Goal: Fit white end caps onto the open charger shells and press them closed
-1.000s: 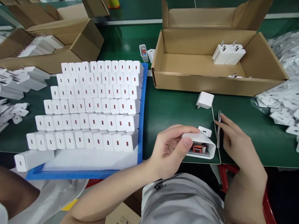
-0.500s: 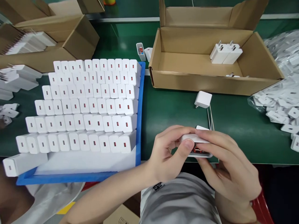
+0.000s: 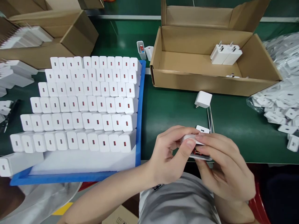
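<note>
A white charger housing (image 3: 200, 156), its end uncovered and reddish parts showing inside, is gripped between both hands near the table's front edge. My left hand (image 3: 171, 155) pinches it from the left with thumb and fingers. From the right, my right hand (image 3: 225, 165) closes over it, fingertips on top and thumb underneath. Fingers hide much of the housing. Just behind the hands lies a white end cap (image 3: 202, 129) with a slot. Farther back rests a white charger (image 3: 203, 99) with prongs, beside thin pale sticks (image 3: 211, 119).
Rows of white chargers stand on a blue-edged tray (image 3: 139, 124) at left. An open cardboard box (image 3: 187, 63) holding several chargers is behind; another box (image 3: 79, 34) stands far left. A plastic bag of caps (image 3: 280, 102) lies right. Two housings (image 3: 141, 49) sit between the boxes.
The housing tips slightly in my hands, and my right fingers shift a little over it. More of the cap behind shows now. The view has moved slightly.
</note>
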Demonstrator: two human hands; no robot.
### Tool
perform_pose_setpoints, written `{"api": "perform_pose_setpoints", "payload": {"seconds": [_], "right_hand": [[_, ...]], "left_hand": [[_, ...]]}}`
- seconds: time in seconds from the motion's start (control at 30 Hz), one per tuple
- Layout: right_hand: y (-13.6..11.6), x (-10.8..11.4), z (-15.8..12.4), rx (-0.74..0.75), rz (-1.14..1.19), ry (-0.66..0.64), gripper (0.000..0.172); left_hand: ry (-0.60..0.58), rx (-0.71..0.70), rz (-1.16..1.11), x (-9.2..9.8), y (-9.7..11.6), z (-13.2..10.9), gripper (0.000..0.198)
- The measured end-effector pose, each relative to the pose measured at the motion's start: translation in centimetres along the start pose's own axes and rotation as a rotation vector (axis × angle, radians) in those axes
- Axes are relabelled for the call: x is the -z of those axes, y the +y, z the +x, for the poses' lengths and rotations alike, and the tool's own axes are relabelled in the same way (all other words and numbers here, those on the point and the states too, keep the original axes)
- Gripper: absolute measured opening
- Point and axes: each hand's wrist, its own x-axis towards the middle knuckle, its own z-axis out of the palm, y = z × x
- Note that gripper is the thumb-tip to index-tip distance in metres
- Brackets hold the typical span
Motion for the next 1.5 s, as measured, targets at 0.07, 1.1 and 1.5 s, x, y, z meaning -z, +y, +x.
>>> {"api": "perform_pose_setpoints", "payload": {"seconds": [0.07, 1.1, 1.5], "right_hand": [[0.0, 0.1, 0.2, -0.014, 0.01, -0.006, 0.034], [7.4, 1.1, -2.9, -0.313, -0.284, -0.364, 0.022], [3.8, 1.7, -0.4, -0.2, 0.006, 0.192, 0.03]], "left_hand": [[0.003, 0.01, -0.007, 0.0, 0.0, 0.0, 0.036], [0.188, 0.286, -0.409, 0.4, -0.6, 1.2, 0.036], [0.139, 0.311, -0.403, -0.2, -0.6, 0.5, 0.039]]}}
